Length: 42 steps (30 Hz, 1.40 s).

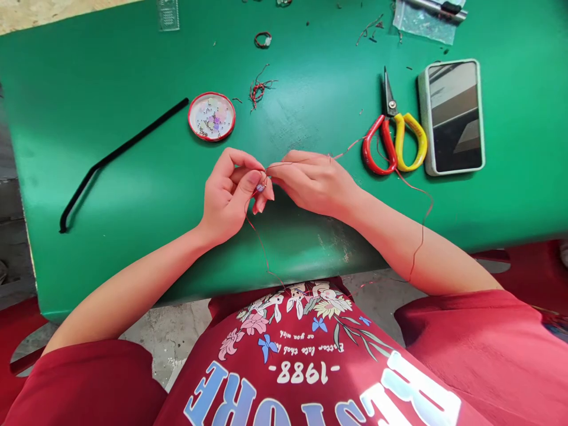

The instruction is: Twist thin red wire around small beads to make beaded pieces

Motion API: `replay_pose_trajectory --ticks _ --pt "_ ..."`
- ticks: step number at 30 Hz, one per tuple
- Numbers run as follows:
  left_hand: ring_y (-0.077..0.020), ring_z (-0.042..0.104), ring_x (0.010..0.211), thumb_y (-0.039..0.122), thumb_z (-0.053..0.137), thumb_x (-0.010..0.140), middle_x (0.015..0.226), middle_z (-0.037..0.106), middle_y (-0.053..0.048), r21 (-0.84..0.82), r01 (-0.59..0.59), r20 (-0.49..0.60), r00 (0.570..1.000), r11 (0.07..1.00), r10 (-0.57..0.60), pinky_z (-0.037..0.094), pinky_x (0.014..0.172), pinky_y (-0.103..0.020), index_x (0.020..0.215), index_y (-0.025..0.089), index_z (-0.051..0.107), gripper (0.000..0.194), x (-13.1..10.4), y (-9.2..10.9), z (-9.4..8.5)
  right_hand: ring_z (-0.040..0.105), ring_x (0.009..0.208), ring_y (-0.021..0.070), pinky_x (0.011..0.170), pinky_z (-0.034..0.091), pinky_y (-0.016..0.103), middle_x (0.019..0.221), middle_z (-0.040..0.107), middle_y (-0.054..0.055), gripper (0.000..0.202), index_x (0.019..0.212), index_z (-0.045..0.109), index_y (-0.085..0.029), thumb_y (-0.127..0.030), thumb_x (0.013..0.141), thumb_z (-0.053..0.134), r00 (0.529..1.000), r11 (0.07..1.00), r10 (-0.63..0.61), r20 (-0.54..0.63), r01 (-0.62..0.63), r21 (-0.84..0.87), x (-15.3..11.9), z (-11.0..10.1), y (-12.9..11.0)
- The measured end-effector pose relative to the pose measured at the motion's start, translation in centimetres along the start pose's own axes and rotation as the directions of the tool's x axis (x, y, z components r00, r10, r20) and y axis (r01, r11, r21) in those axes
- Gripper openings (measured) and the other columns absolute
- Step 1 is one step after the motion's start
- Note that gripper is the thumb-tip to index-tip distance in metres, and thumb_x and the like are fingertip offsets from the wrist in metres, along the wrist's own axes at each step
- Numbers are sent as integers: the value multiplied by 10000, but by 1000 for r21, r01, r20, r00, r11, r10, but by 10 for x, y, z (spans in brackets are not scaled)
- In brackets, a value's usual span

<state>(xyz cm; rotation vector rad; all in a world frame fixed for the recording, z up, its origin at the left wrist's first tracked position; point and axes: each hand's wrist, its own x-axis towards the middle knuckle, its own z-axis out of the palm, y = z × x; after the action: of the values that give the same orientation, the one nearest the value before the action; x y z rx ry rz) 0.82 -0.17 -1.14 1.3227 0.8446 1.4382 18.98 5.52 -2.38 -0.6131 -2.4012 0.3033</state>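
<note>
bead (260, 187), pale violet: at the fingertips of your left hand (228, 204), over the near part of the green table (133, 77). whether it is pinched or hangs on the thread cannot be told.

thread (267, 269), thin, red: your left thumb and forefinger are pressed together on it, just beside the bead. your right hand (317, 180) reaches in from the right, fingers bent, tips meeting the same spot; the thread lies along your forefinger. your right thumb is hidden, so you cannot tell how that hand grips.

one length of thread drops from your left hand toward your shirt (242, 367). another runs right from your right hand to the scissors (392, 105), shows inside the red handle loop, comes out on the near side and curves across your right forearm.

scissors: blades toward the far side, one handle red, one yellow. phone (459, 118) just right of them, screen up.

far and left of your hands: dish (199, 107), red rim, with small beads (216, 120) in it. left of that, a bent black rod (128, 144).

farther, right of the dish: a knotted red bundle (256, 93); beyond it, a cord ring (267, 41) with a pale bead.

far right: a clear bag (412, 23) with a metal tube (430, 7). far left: a clear plastic piece (168, 15).
</note>
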Motion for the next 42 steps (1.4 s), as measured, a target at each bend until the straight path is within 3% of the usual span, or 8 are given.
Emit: replay_pose_trajectory --ticks 11,17,22,27,32,35,38,42 --pt "-104 753 701 354 582 988 778 732 28 146 -130 105 988 981 115 622 640 -240 1007 248 626 116 -4 6 -1 638 771 152 785 505 309 890 779 -6 332 1038 707 -290 -422 1058 404 954 953 285 -93 -292 -76 3 -12 30" --pt "-98 764 736 184 528 1001 796 752 11 108 -261 307 926 959 218 608 644 -205 1189 242 626 220 -8 7 -2 650 651 131 789 546 305 870 808 -2 276 984 734 -262 -457 1012 539 814 837 532 -232 -547 0 3 -25 62" --pt "-101 760 739 178 551 987 803 743 -2 98 -209 254 950 973 179 613 651 -212 1092 224 688 178 -8 6 -1 743 754 219 777 578 404 902 818 36 242 1029 748 -240 -350 988 536 735 766 583 -346 -639 -68 1 -25 78" --pt "-84 752 721 241 586 986 774 732 6 44 -57 128 990 997 51 628 698 -212 1004 215 718 136 -5 5 0 756 963 211 922 589 345 1364 698 22 615 1479 486 -314 -209 891 629 804 834 515 -296 -550 -44 7 -27 49" --pt "-75 716 642 328 611 975 703 715 18 56 10 55 998 998 -13 616 637 -211 951 209 719 163 -3 5 0 744 958 177 617 530 223 1590 489 74 802 1570 351 -269 -178 839 669 900 914 329 -287 -380 -142 13 -40 22" --pt "-61 696 616 311 608 977 682 709 25 49 28 41 999 998 -30 593 598 -186 950 208 721 155 -3 5 0 743 940 142 582 494 213 1431 655 33 705 1526 424 -309 -264 859 650 967 961 -60 -246 -11 -278 12 -38 23" --pt "-50 685 610 293 604 980 690 715 26 30 31 36 999 999 -32 580 587 -170 962 208 719 144 -3 4 1 703 726 105 501 426 254 1143 786 19 480 1380 571 -239 -345 912 573 913 901 -366 -180 299 -316 11 -30 23" --pt "-62 690 603 349 617 967 694 714 29 16 21 26 999 1000 -21 563 544 -178 939 213 702 162 -2 3 1 584 581 73 511 378 242 826 745 -33 166 1063 660 -243 -354 959 595 916 923 -379 -133 364 -125 8 -19 20"
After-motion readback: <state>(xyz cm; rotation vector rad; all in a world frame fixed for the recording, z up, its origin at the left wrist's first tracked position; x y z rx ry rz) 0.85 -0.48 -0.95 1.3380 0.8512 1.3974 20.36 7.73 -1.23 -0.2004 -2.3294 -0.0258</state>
